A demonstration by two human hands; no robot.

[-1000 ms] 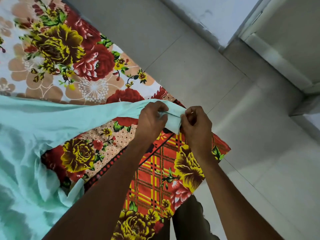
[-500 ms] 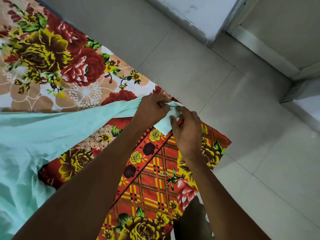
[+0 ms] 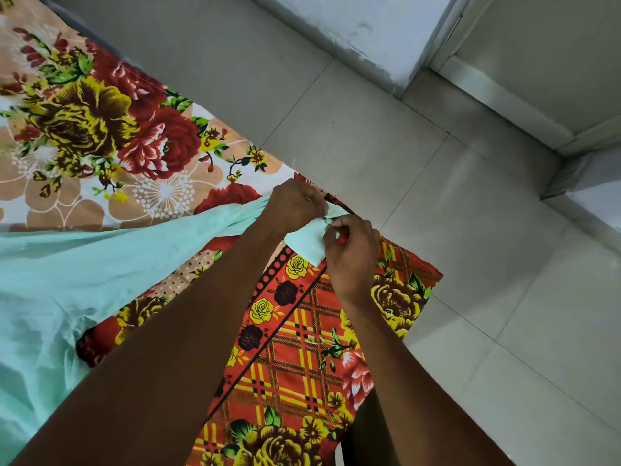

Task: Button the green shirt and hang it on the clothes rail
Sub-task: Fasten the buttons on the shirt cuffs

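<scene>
The pale green shirt lies spread over a flowered bed, its body bunched at the lower left and one narrow end stretched to the right near the bed's corner. My left hand grips that end from above, fingers curled into the cloth. My right hand pinches the same end just below and to the right, thumb and fingertips closed on the cloth edge. The two hands nearly touch. Any button or buttonhole is hidden by my fingers. No clothes rail is in view.
The bed's flowered sheet fills the left half; its red plaid border ends at a corner right of my hands. Grey floor tiles lie beyond. A white wall corner and a door frame stand at the top right.
Both hands shifted up toward the bed's edge with the shirt end. My right hand's grip changed from a fist over the cloth to a fingertip pinch on its edge.
</scene>
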